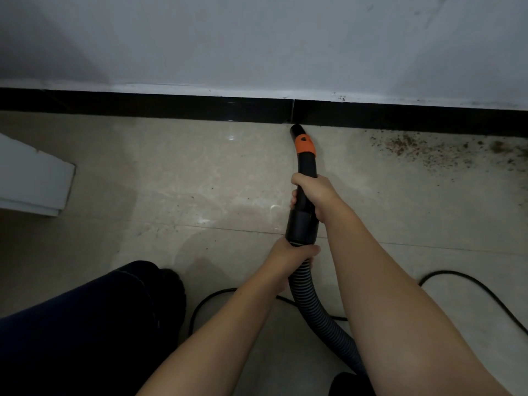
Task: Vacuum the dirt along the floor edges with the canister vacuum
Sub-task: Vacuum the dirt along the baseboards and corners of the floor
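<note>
A black vacuum wand (pixel 303 224) with an orange collar (pixel 305 144) points away from me. Its nozzle tip (pixel 296 129) touches the floor right at the black baseboard (pixel 171 107). My right hand (pixel 314 192) grips the wand's upper handle. Lower down, my left hand (pixel 291 254) holds the ribbed grey hose (pixel 314 304) where it joins the wand. Brown dirt (pixel 414 147) lies scattered along the baseboard to the right of the nozzle. The canister itself is out of view.
A black power cord (pixel 471 284) loops on the beige tiled floor behind my arms. My dark-trousered knee (pixel 85 324) is at the lower left. A white panel corner (pixel 34 178) juts in at the left edge. The grey-white wall (pixel 257 38) rises above the baseboard.
</note>
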`<action>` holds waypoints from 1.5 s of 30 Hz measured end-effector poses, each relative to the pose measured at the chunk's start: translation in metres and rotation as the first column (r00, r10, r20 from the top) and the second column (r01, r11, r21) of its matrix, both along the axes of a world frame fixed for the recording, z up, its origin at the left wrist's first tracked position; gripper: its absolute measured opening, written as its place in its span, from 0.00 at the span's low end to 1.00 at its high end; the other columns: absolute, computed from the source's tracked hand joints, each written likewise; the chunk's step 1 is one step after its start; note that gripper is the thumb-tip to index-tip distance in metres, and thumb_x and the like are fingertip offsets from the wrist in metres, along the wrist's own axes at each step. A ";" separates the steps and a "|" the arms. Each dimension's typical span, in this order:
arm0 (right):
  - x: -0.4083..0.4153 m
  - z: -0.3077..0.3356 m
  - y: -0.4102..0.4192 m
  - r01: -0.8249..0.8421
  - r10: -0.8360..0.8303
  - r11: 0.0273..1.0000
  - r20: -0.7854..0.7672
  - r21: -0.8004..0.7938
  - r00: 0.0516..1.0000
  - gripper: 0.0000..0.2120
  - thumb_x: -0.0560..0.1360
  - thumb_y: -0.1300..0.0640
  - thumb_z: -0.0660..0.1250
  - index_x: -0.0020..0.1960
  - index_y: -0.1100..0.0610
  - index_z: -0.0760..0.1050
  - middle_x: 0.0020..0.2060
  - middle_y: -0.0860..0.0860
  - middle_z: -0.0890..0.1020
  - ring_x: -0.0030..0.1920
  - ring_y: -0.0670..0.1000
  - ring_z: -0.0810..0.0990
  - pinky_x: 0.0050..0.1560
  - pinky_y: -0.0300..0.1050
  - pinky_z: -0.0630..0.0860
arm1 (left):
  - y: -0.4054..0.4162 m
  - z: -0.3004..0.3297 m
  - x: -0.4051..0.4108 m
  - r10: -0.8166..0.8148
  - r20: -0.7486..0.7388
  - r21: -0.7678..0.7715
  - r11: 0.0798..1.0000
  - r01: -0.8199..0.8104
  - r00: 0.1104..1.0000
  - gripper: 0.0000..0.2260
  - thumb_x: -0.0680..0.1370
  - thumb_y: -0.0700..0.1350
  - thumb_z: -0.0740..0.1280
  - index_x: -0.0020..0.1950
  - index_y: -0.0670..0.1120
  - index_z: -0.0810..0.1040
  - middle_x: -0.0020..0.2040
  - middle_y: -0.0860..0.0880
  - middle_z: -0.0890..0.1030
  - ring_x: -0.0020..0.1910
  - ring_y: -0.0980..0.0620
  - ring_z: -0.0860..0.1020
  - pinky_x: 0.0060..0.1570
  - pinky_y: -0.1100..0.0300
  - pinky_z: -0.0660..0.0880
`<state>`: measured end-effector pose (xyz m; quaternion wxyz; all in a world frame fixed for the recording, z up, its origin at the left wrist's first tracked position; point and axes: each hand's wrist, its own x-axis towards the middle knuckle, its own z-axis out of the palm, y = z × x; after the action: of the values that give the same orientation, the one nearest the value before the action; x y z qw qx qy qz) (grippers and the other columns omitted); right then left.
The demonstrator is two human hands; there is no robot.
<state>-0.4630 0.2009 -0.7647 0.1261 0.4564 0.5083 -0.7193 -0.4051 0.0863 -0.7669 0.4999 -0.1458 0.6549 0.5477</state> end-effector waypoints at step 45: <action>0.087 -0.003 0.052 0.146 -0.154 0.982 0.059 0.122 0.986 0.08 0.73 0.63 0.65 0.51 0.61 0.69 0.30 0.55 0.74 0.27 0.52 0.73 0.29 0.42 0.74 | 0.052 -0.016 0.074 -0.150 0.090 -0.011 0.988 0.151 0.985 0.14 0.72 0.38 0.71 0.56 0.35 0.78 0.44 0.39 0.80 0.40 0.47 0.78 0.41 0.56 0.76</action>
<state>-0.3760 0.2527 -0.7679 0.0618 0.5243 0.5093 -0.6796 -0.3313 0.1380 -0.7832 0.5673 -0.1247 0.6459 0.4954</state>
